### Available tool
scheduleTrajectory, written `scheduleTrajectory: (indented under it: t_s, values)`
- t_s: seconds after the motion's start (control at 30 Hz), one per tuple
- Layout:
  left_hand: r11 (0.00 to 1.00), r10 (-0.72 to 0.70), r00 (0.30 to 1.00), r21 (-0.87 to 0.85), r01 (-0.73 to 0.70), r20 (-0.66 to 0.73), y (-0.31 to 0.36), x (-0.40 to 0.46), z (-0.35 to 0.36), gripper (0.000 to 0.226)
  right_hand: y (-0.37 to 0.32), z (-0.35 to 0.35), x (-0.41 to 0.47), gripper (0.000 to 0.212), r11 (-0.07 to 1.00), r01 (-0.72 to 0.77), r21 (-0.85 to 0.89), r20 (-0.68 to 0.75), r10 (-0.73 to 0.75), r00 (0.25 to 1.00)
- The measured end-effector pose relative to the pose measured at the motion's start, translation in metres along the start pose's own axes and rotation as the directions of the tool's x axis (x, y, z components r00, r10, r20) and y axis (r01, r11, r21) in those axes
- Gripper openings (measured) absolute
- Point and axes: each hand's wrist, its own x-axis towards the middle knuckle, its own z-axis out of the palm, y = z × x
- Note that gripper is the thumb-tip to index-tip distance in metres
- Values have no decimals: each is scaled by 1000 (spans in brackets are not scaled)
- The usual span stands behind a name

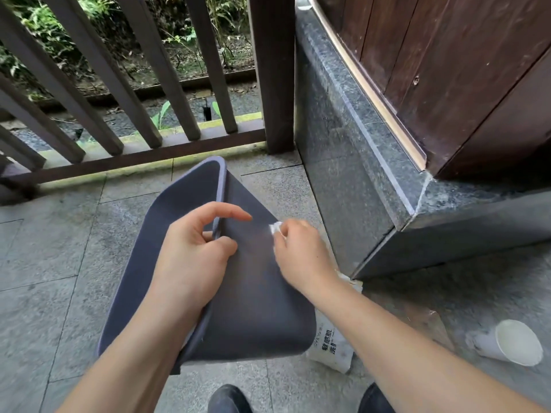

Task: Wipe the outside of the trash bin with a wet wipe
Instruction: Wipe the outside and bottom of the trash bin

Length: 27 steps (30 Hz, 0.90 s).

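Observation:
A dark grey-blue trash bin (256, 308) is tilted over the stone floor, its open mouth turned to the left and one flat outer side facing up. My left hand (190, 257) grips the bin's rim, thumb on the outer side and fingers curled over the edge. My right hand (298, 248) presses a small crumpled white wet wipe (275, 227) against the upper part of that outer side. Only a corner of the wipe shows past my fingers.
A white wet-wipe pack (331, 350) lies on the floor under the bin's right edge. A white paper cup (512, 342) lies on its side at the right. A dark stone ledge (372, 180) and wooden wall stand right, a wooden railing (149, 114) ahead.

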Motion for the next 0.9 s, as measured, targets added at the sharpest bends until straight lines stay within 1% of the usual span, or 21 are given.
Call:
scheduleTrajectory:
  t_s: [0.07, 0.1, 0.2, 0.27, 0.33, 0.37, 0.4, 0.43, 0.47, 0.5, 0.53, 0.57, 0.63, 0.7, 0.8, 0.9]
  values:
    - [1000, 18, 999, 22, -17, -47, -3, 2, -5, 55, -28, -4, -18, 16, 968, 193, 159, -74, -184, 980]
    - [999, 37, 997, 24, -35, -70, -4, 2, -8, 55, -38, -8, -27, 14, 940, 260, 223, -100, -243, 965]
    - [997, 66, 989, -23, -69, -130, -5, 4, -16, 51, -54, -21, -54, 9, 858, 367, 359, -112, -351, 930]
    - [995, 34, 982, -88, -51, -185, -8, 10, -21, 47, -58, -27, -75, 4, 816, 409, 409, -33, -434, 900]
    - [994, -5, 977, -104, -18, -213, -13, 19, -22, 46, -52, -32, -92, 6, 829, 406, 384, 139, -487, 863]
    - [994, -26, 975, -113, 1, -221, -15, 25, -21, 47, -46, -35, -95, 8, 860, 394, 325, 245, -479, 843]
    - [992, -46, 972, -128, 16, -230, -18, 30, -19, 47, -38, -40, -93, 6, 899, 370, 235, 354, -434, 829]
    - [989, -62, 969, -143, 28, -240, -22, 34, -16, 47, -29, -46, -88, 5, 936, 330, 125, 456, -349, 818]
    - [988, -78, 965, -152, 40, -250, -26, 37, -12, 46, -22, -53, -80, 9, 960, 278, -5, 546, -230, 805]
    - [987, -90, 962, -152, 51, -258, -30, 40, -7, 46, -16, -58, -72, 10, 957, 250, -145, 609, -113, 785]
    - [988, -99, 958, -145, 61, -269, -34, 43, -2, 45, -13, -61, -64, 12, 930, 257, -261, 644, -31, 764]
    - [989, -104, 953, -129, 69, -286, -38, 46, 2, 44, -11, -62, -57, 16, 901, 279, -333, 667, 16, 745]
    - [993, -104, 939, -85, 80, -329, -46, 50, 10, 42, -14, -58, -50, 21, 888, 288, -360, 706, 57, 706]
    - [995, -93, 926, -51, 80, -365, -51, 56, 17, 41, -17, -53, -46, 20, 897, 292, -332, 727, 46, 685]
    - [996, -81, 910, -5, 86, -408, -55, 71, 29, 43, -20, -54, -42, 15, 900, 292, -322, 726, 36, 687]
    - [995, -76, 899, 28, 98, -431, -55, 94, 41, 41, -11, -67, -33, 15, 914, 250, -320, 710, 56, 702]
